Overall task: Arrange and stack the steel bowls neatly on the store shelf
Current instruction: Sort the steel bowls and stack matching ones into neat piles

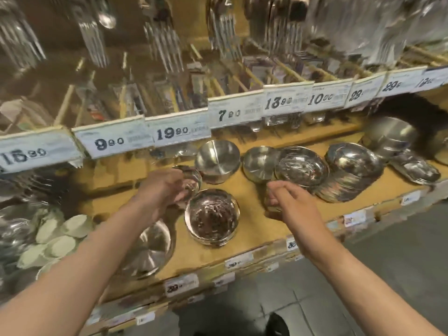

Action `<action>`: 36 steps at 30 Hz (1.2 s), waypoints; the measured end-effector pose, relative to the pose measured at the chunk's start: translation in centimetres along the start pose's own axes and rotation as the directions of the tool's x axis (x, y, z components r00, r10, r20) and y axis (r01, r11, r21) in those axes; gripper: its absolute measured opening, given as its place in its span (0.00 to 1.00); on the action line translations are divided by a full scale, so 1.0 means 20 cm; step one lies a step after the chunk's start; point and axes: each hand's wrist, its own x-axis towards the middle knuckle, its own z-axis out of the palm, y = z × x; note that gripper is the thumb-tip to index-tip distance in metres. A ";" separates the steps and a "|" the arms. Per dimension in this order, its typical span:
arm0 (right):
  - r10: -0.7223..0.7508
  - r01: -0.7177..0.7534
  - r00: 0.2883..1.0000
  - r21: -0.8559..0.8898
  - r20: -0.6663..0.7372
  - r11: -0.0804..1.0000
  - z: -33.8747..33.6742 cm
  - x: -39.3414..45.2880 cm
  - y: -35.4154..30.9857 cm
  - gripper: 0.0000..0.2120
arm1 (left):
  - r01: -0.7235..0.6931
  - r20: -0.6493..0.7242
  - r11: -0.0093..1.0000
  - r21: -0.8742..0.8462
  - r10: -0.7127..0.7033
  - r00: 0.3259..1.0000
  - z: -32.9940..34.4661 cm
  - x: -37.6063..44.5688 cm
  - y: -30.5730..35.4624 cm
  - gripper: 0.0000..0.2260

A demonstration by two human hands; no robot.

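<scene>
- Steel bowls (212, 215) stand in stacks on the wooden shelf (254, 229).
- Your left hand (164, 187) grips a small bowl (191, 178) above them.
- Your right hand (288, 202) is blurred; I cannot tell its grip.

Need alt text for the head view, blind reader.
A person's left hand holds a small shiny steel bowl above a stack of round steel bowls on a wooden store shelf. The right hand reaches toward another bowl stack.

Two hands (167, 187) are seen. Nine large price cards (180, 130) are counted along the upper shelf edge. The stacked steel bowls (212, 215) cannot be counted exactly.
</scene>
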 end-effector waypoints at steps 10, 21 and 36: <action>0.245 -0.247 0.968 -0.054 -0.047 0.967 0.37 0.45 0.16 0.09 | 0.031 0.092 0.996 0.084 -0.038 0.995 -0.29 0.16 -0.15 0.10; 0.440 -0.439 0.898 0.046 -0.015 0.897 0.56 0.79 0.30 0.22 | 0.085 0.068 0.996 -0.024 -0.083 0.994 -0.32 0.20 -0.24 0.08; 0.465 -0.447 0.878 0.149 -0.115 0.882 0.53 0.84 0.22 0.12 | 0.061 -0.148 0.995 -0.081 -0.073 0.986 -0.28 0.20 -0.21 0.08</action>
